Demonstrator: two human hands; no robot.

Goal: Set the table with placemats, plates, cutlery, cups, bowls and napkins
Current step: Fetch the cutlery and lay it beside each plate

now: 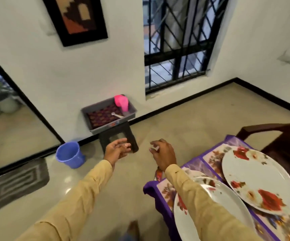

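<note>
A: Left hand [117, 150] first. State?
B: Reached out over the floor, palm up, fingers relaxed and apart, holding nothing. Tan sleeve.
A: Right hand [163, 154]?
B: Beside the left, just off the table's [151, 190] near-left corner. Seen from the back, fingers loosely curled, nothing visible in the grip. A reddish thing [158, 174] shows under the wrist, too blurred to name.
A: Touching anything?
B: No, both are in the air and apart from each other.
A: Task things on the table?
B: Purple cloth with two floral placemats side by side along the left edge: near placemat [167, 190], far placemat [213, 157]. A white flowered plate on each: near plate [233, 204] partly under the right sleeve, far plate [255, 178] fully in view. The plate rims are close, and I can't tell if they touch.
A: The rest of the set?
B: In a grey tray [109, 126] on a dark stool [116, 136] against the wall, well apart from the table. A patterned mat [100, 117] lies flat in it. A pink cup [122, 102] stands at the tray's back-right corner, and a spoon [117, 115] lies on the mat near the right edge.
A: Hands near the tray?
B: In front of the stool, short of the tray.
A: Other stuff?
B: A blue bucket [69, 154] on the floor left of the stool, a grey doormat [15, 183] at far left, a dark chair [287, 136] at the table's far side, and a barred window [175, 40] above.
</note>
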